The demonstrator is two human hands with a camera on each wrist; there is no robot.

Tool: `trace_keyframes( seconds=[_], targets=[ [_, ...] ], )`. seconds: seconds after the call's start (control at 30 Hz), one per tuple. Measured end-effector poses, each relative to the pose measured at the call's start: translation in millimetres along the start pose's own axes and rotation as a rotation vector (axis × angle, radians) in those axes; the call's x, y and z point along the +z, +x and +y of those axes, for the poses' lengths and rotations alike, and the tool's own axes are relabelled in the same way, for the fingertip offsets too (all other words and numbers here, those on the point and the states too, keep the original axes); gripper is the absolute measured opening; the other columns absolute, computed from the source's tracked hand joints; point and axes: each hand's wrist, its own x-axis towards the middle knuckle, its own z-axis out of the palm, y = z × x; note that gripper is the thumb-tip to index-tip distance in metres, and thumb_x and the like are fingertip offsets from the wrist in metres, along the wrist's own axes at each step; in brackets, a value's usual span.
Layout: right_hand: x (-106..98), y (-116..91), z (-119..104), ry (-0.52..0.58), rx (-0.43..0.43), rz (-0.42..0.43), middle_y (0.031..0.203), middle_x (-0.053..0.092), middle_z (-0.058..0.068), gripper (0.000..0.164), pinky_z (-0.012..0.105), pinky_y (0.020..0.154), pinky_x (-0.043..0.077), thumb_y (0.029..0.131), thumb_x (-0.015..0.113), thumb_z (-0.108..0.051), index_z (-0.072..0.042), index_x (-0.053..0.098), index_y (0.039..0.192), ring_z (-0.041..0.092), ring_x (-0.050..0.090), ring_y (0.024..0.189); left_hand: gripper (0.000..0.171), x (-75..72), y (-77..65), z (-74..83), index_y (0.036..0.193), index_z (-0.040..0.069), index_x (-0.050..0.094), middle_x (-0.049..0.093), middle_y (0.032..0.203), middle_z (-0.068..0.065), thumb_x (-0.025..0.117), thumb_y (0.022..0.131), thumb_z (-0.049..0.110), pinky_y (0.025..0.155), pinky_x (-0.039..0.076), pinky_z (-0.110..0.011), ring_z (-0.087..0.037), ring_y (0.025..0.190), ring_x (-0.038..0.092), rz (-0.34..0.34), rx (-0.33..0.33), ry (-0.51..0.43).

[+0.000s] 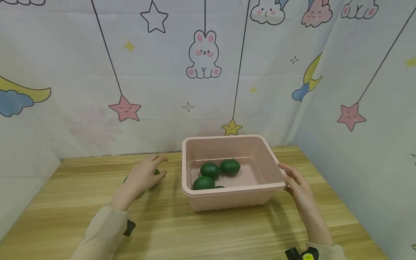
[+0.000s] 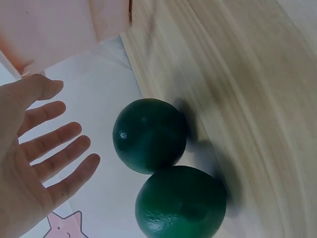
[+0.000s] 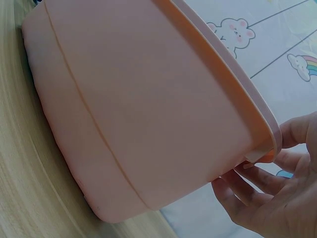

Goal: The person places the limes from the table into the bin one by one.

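My left hand [image 1: 143, 176] hovers over the table left of the bin, fingers spread and holding nothing. Beneath it lie glossy dark green, lime-like fruits, mostly covered by the hand in the head view. The left wrist view shows two of them, an upper fruit [image 2: 150, 136] and a lower fruit [image 2: 181, 202], touching and apart from the fingers. A pink plastic bin [image 1: 227, 199] stands upright, with several similar green fruits [image 1: 230, 167] inside, one largely hidden by the front wall. At its right end, my right hand [image 1: 299, 187] grips the rim [image 3: 267, 130], fingers curled underneath.
The wood-grain table [image 1: 162, 231] extends in front of the bin. A white cloth [image 1: 156, 79] printed with stars, rabbits and clouds hangs behind the table and along its sides.
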Motion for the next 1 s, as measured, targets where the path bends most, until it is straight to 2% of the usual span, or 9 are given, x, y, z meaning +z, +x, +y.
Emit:
trace_keyframes(
  seconds=[0.37,0.63,0.87,1.0],
  targets=[
    [-0.1,0.2,-0.5,0.006,0.0,0.001,0.117,0.058,-0.018,0.046,0.016,0.083,0.047,0.102,0.046,-0.027,-0.005,0.042,0.142,-0.001,0.057,0.102,0.041,8.1,-1.3,-11.3,0.123,0.006,0.061,0.062,0.117,-0.014,0.069,0.086,0.022,0.084,0.053,-0.053,-0.035,0.11,0.06,-0.006,0.005,0.02],
    [-0.1,0.3,-0.1,0.012,0.001,0.005,0.118,0.058,-0.019,0.044,0.017,0.083,0.047,0.102,0.045,-0.025,-0.005,0.042,0.141,-0.002,0.056,0.103,0.038,10.6,-2.6,-15.1,0.122,0.005,0.061,0.063,0.118,-0.016,0.066,0.088,0.021,0.09,0.05,-0.055,-0.038,0.11,0.058,-0.035,-0.015,0.028],
    [0.3,0.0,-0.3,-0.002,0.02,0.007,0.118,0.057,-0.019,0.045,0.016,0.084,0.046,0.102,0.045,-0.026,-0.006,0.042,0.142,-0.002,0.056,0.104,0.039,17.2,-1.6,-18.9,0.122,0.006,0.062,0.062,0.117,-0.015,0.067,0.087,0.023,0.082,0.052,-0.056,-0.039,0.106,0.059,-0.076,-0.04,0.073],
    [0.6,-0.7,-0.2,-0.029,0.024,0.006,0.119,0.056,-0.018,0.046,0.016,0.085,0.046,0.102,0.044,-0.028,-0.007,0.041,0.143,-0.002,0.056,0.105,0.039,20.7,-1.4,-21.1,0.119,0.005,0.062,0.061,0.118,-0.016,0.069,0.086,0.024,0.083,0.052,-0.057,-0.04,0.107,0.058,-0.093,-0.044,0.096]
  ],
)
